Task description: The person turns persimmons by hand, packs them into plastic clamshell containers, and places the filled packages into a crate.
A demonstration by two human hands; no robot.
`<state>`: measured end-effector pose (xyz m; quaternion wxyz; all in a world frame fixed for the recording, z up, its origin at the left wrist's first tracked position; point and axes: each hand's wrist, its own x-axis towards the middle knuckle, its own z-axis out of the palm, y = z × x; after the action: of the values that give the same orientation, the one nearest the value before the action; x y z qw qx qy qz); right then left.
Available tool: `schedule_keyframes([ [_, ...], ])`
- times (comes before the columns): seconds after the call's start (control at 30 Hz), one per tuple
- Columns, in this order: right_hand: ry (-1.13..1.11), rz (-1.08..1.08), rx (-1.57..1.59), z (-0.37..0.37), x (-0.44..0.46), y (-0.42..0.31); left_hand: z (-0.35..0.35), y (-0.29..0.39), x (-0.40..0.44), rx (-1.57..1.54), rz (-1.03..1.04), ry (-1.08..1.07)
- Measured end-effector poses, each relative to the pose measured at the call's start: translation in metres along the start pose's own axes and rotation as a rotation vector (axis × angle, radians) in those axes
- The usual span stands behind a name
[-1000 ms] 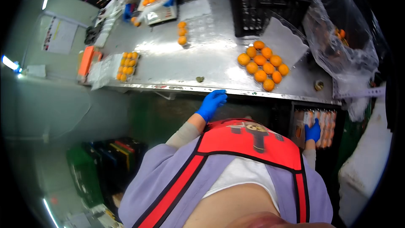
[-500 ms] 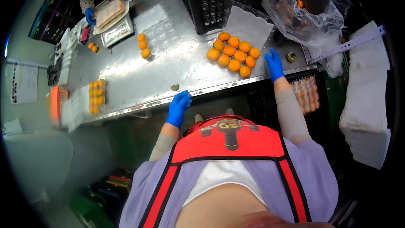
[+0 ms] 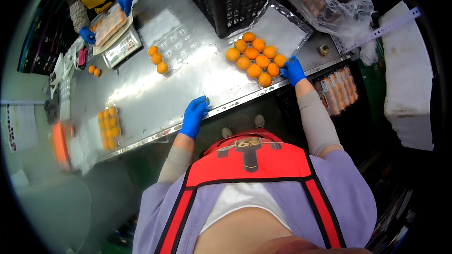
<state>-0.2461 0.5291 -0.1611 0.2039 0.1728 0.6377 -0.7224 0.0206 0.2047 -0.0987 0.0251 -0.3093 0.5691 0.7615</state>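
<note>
My right hand (image 3: 294,70), in a blue glove, is at the right edge of a clear plastic tray (image 3: 245,72) of orange citrus fruit (image 3: 254,63). Thumb and fingers close around the tray's corner, though the fruit partly hides the contact. The tray's clear lid (image 3: 294,30) lies folded back behind the fruit, a white sheet (image 3: 278,23) showing within it. At the front table edge is my left hand (image 3: 195,114), also gloved in blue, its fingers stretched forward. A small dark green scrap (image 3: 207,99) lies by its fingertips.
Across the metal table (image 3: 136,117), a co-worker in a yellow apron handles a pack on a scale (image 3: 122,49). A black crate (image 3: 235,7) stands behind my tray. Another tray (image 3: 165,28) holds several fruits; a filled one (image 3: 109,128) sits left. Filled packs (image 3: 339,91) are below right.
My right hand has come from beside the tray onto its right edge. My left hand has reached to the green scrap. The lid sits at a different angle, and the whole view has turned slightly.
</note>
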Motion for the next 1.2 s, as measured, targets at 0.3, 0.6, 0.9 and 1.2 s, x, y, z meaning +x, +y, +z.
schedule_keyframes([
  [0.3,-0.372,0.265,-0.067,-0.006,-0.078,-0.008,0.035,0.012,0.025,0.023,0.000,-0.036],
  [0.6,-0.215,-1.202,-0.316,0.064,-0.004,-0.191,0.075,0.034,0.037,-0.029,0.064,0.009],
  [0.9,-0.260,-1.729,-1.168,0.138,0.079,-0.282,0.074,0.020,0.013,-0.111,0.025,0.207],
  [1.2,-0.137,-1.722,-1.057,0.177,0.020,-0.315,0.076,0.024,0.005,-0.192,0.017,0.271],
])
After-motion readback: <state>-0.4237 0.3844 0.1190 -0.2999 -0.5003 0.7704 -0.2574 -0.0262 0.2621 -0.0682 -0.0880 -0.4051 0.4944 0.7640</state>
